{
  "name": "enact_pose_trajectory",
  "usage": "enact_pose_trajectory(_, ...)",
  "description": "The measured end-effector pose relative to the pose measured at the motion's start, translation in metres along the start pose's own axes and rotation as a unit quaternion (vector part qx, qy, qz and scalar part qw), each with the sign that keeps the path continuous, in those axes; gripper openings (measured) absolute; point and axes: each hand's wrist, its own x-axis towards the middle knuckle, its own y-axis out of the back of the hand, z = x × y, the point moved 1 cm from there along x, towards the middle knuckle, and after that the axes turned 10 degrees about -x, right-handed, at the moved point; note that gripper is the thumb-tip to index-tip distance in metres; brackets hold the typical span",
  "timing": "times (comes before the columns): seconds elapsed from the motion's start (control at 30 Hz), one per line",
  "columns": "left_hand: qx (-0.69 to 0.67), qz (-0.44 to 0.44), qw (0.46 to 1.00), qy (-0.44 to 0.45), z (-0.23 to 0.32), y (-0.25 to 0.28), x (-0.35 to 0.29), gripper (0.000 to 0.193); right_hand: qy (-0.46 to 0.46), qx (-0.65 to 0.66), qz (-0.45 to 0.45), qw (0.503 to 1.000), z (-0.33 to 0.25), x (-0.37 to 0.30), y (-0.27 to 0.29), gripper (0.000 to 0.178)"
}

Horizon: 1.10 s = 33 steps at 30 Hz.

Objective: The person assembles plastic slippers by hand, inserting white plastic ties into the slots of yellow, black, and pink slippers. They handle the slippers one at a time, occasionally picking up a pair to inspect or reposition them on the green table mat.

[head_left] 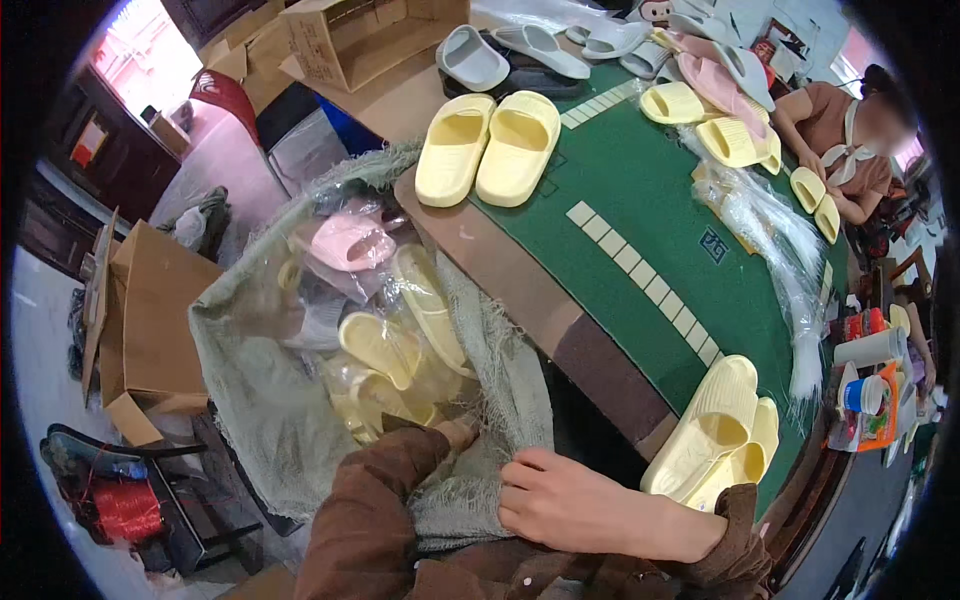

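My left hand [458,432] reaches down inside a grey-green woven sack [250,400], close to its near wall. Its fingers are hidden there, so whether it holds anything does not show. The curled fingers of my right hand [570,505] grip the sack's frayed rim. Inside the sack lie yellow slippers [380,348] in clear plastic bags and a bagged pink slipper [352,242]. Just beyond my right wrist, a pair of yellow slippers [715,435] rests on the table's near corner.
Another yellow pair [490,145] stands on the green-topped table [600,300], beside a row of tiles [645,280]. Clear plastic bags [765,230] lie to the right. Across the table a person [845,150] handles yellow slippers [815,205]. Cardboard boxes [165,310] stand left.
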Motion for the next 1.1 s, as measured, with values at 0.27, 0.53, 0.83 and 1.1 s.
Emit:
enact_pose_trajectory(0.27, -0.215, -0.066, 0.962, -0.152, 0.001, 0.135, -0.062, 0.028, -0.018, -0.009, 0.031, 0.999, 0.002, -0.005, 0.007, 0.009)
enact_pose_trajectory(0.53, -0.089, 0.383, 0.91, 0.132, -0.047, 0.304, -0.117, 0.03, -0.023, -0.032, 0.041, 0.998, 0.003, -0.007, 0.01, 0.008)
enact_pose_trajectory(0.83, 0.026, 0.194, 0.98, 0.029, -0.065, 0.244, -0.032, 0.065, -0.028, -0.048, 0.045, 0.997, 0.006, -0.011, 0.002, 0.009)
enact_pose_trajectory(1.1, 0.106, 0.096, 0.99, 0.018, 0.006, 0.165, -0.088, 0.039, 0.001, -0.039, 0.045, 0.998, -0.012, -0.011, 0.01, 0.011)
